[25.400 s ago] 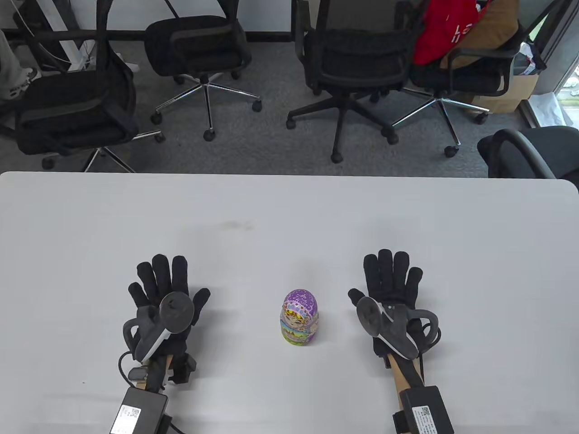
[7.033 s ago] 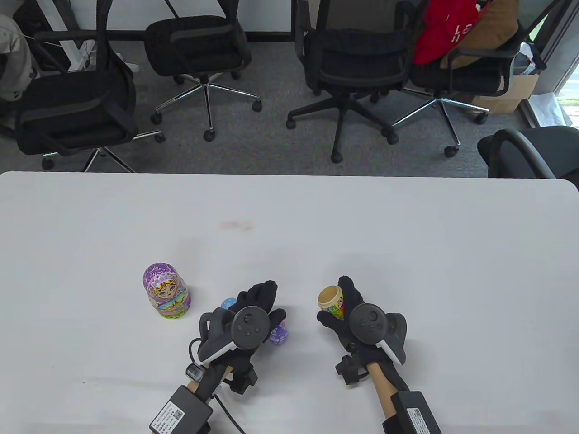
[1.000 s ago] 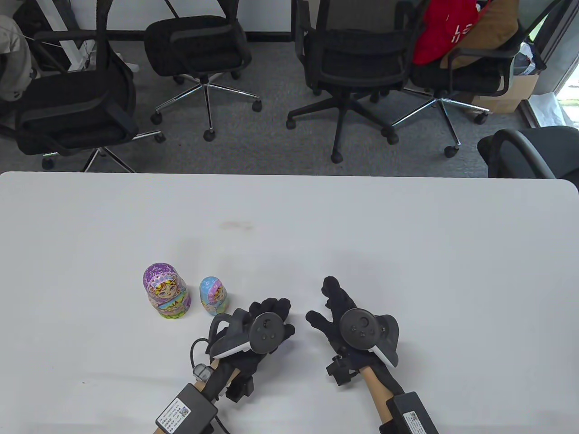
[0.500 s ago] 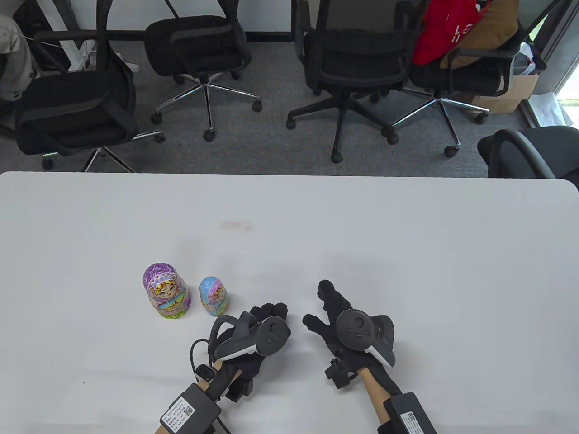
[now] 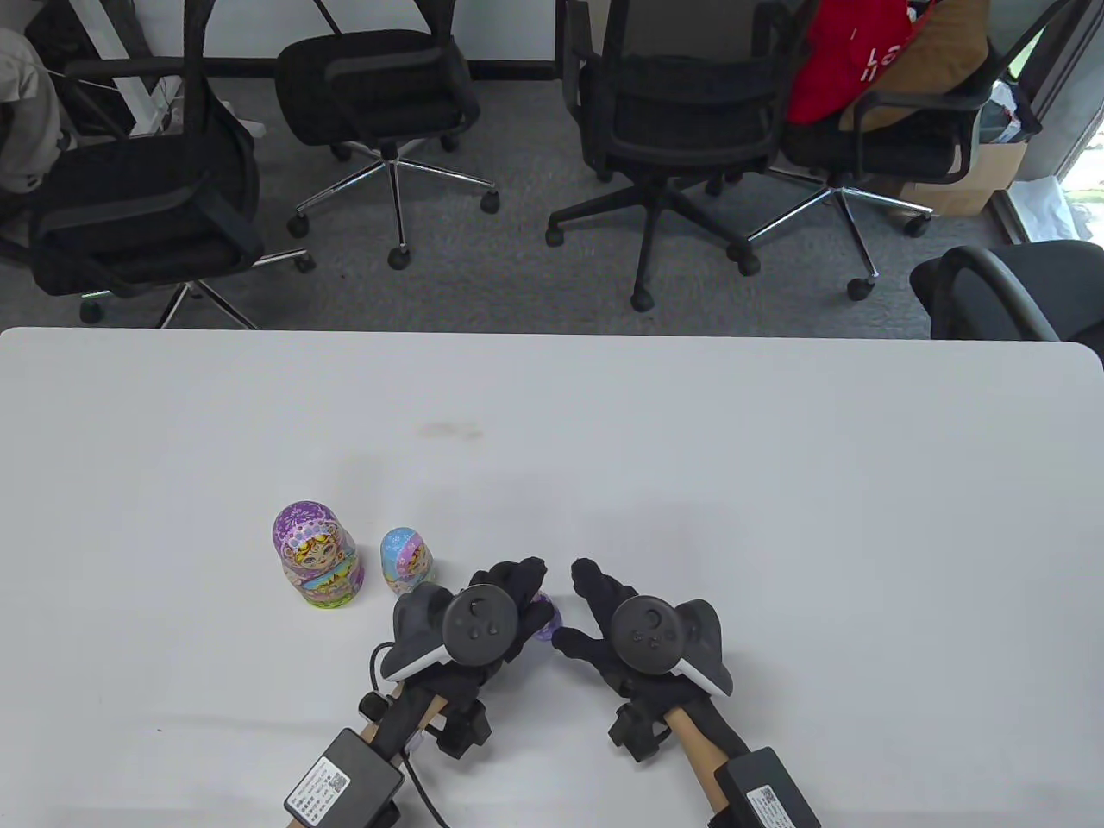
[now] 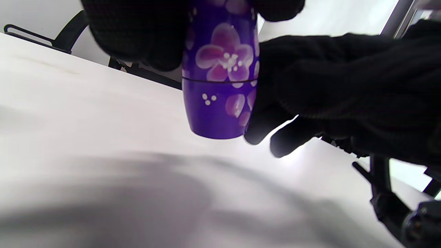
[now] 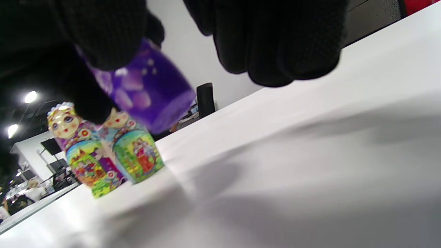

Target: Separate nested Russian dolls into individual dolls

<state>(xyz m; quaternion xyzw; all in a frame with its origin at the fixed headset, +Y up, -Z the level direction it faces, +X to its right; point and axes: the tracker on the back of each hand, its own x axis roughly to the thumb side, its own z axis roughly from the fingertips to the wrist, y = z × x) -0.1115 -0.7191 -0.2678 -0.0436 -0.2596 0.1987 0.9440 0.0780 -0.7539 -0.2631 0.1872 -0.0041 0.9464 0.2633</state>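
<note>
White table [image 5: 776, 448]. Far left, largest doll [image 5: 316, 556], purple headscarf, stands upright. Just beside it on its right, the mid-size doll [image 5: 406, 562], blue headscarf, also upright; the two stand close, not clearly touching. Right of those, left hand [image 5: 504, 604], fingers curled round the upper part of a small dark purple doll [image 6: 220, 79] with pink flowers, held clear above the table. Seam line between its halves visible in the left wrist view; halves look joined. Right hand [image 5: 604, 625] meets it from the right, fingers [image 6: 275, 113] against the doll's lower half, curled onto it. Office chairs [image 5: 664, 112] beyond the table's far edge.
</note>
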